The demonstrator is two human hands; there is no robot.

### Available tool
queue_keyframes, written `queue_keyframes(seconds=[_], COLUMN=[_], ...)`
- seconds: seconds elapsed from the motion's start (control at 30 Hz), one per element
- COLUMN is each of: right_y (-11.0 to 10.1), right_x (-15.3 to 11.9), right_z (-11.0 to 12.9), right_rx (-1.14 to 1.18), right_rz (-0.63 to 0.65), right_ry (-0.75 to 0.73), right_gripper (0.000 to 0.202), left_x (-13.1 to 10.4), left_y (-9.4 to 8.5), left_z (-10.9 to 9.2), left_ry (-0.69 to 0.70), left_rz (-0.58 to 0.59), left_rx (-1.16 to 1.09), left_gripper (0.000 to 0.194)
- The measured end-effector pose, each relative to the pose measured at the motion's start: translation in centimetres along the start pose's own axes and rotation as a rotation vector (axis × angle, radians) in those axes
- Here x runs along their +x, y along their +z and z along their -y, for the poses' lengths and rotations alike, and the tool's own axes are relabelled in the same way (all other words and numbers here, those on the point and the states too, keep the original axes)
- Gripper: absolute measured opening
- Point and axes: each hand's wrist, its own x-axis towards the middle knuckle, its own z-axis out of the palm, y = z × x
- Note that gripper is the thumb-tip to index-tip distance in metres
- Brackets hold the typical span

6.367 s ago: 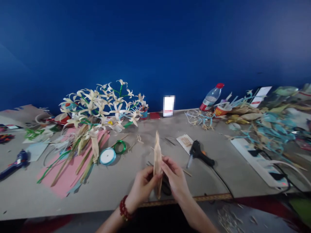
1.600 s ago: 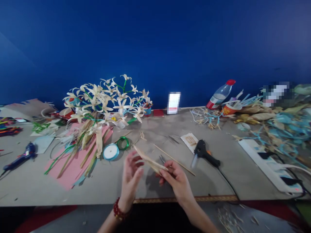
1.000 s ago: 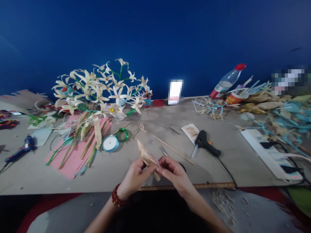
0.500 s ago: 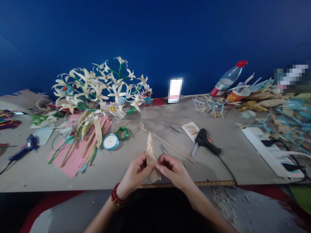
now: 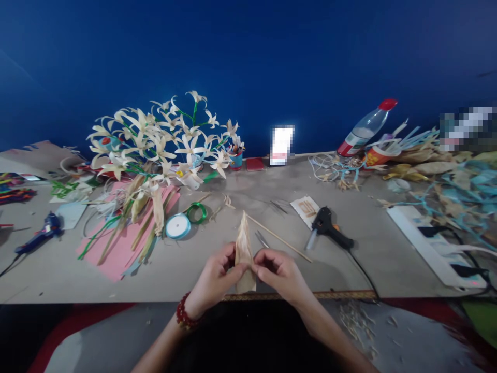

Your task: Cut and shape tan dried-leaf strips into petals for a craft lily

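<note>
Dried husk [image 5: 244,248], one piece, stood at the centre of the dial over the near edge of the desk [image 5: 388,274], its narrow tip pointing to twelve. Two hands had hold of it: the left hand [image 5: 217,274] was curled nearly closed, thumb on the front of the husk and fingers at its left edge; the right hand [image 5: 279,272], also nearly closed, had its thumb tip and fingertips at the right edge. One red beaded bracelet [image 5: 185,312] circled the left wrist.

Just beyond the right hand, towards one o'clock, lay one metal-tipped tool [image 5: 262,238], partly hidden by that hand, and one thin stick [image 5: 279,238] towards two. Two glue guns were on the desk: a black glue gun [image 5: 330,228] between two and three o'clock, near one white packet [image 5: 305,210], and a blue glue gun [image 5: 41,235] at nine. Two ribbon rolls sat near ten: a white-and-blue roll [image 5: 177,226] and a green roll [image 5: 196,213].

Farther out, one power strip [image 5: 419,246] at three carried two black plugs. One red-capped bottle [image 5: 367,129] leaned between one and two. White flowers [image 5: 163,147], well over ten but overlapping too much to count exactly, filled eleven o'clock.
</note>
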Motion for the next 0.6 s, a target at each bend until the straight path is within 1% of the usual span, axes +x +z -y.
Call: queue_keyframes(seconds=[0.07,0.13,0.23,0.3,0.4,0.53,0.6], right_y=[0.0,0.1,0.1,0.2,0.5,1.2,1.1], right_x=[0.0,-0.2,-0.3,-0.4,-0.6,-0.5,-0.3], right_z=[0.0,0.0,0.2,0.2,0.2,-0.2,-0.6], right_rx=[-0.053,-0.129,-0.282,-0.37,-0.449,-0.539,-0.608], right_rz=[-0.018,-0.041,-0.085,-0.114,-0.157,-0.222,-0.273], right_ry=[-0.02,-0.042,-0.095,-0.14,-0.193,-0.273,-0.323], right_gripper=[0.014,0.012,0.01,0.01,0.009,0.01,0.009], left_x=[0.0,0.0,-0.1,-0.3,-0.4,-0.4,-0.5], left_y=[-0.1,-0.2,-0.2,-0.1,0.2,0.6,0.6], left_z=[-0.1,-0.2,-0.6,-0.9,-0.9,-0.6,-0.7], left_ry=[0.028,0.068,0.126,0.163,0.189,0.196,0.18], left_rz=[-0.008,-0.028,-0.06,-0.081,-0.112,-0.131,-0.152], left_rx=[0.098,0.25,0.471,0.556,0.608,0.591,0.569], left_gripper=[0.012,0.011,0.014,0.017,0.02,0.019,0.02])
